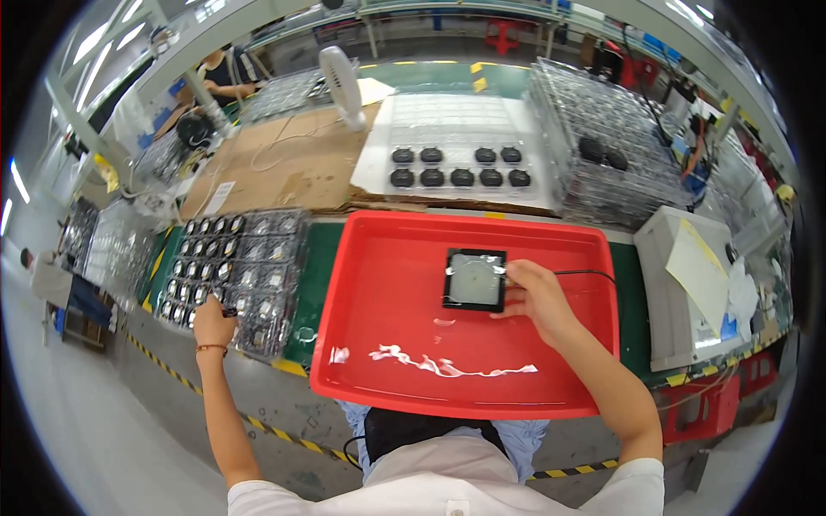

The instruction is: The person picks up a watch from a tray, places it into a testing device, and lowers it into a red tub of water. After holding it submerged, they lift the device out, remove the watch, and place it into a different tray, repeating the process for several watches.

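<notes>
At the left, my left hand [213, 323] is over a clear plastic tray [274, 297] holding rows of small round black parts. Its fingers are closed on a small black part [230, 312] that shows beside the fingertips. My right hand [540, 301] reaches over a large red tub [379, 292], its thumb and fingers curled at the right edge of a square panel [475, 279]. This panel has a black frame and a pale, shiny middle. A black cable [589, 273] runs rightward from behind that hand.
Beyond the tub, round black parts sit in a clear tray on a white sheet [460, 129]. Stacked clear trays [602, 146] stand at the far right, near a pale box [680, 292]. A white fan [342, 86] stands by cardboard [267, 159]. Other people are at the left.
</notes>
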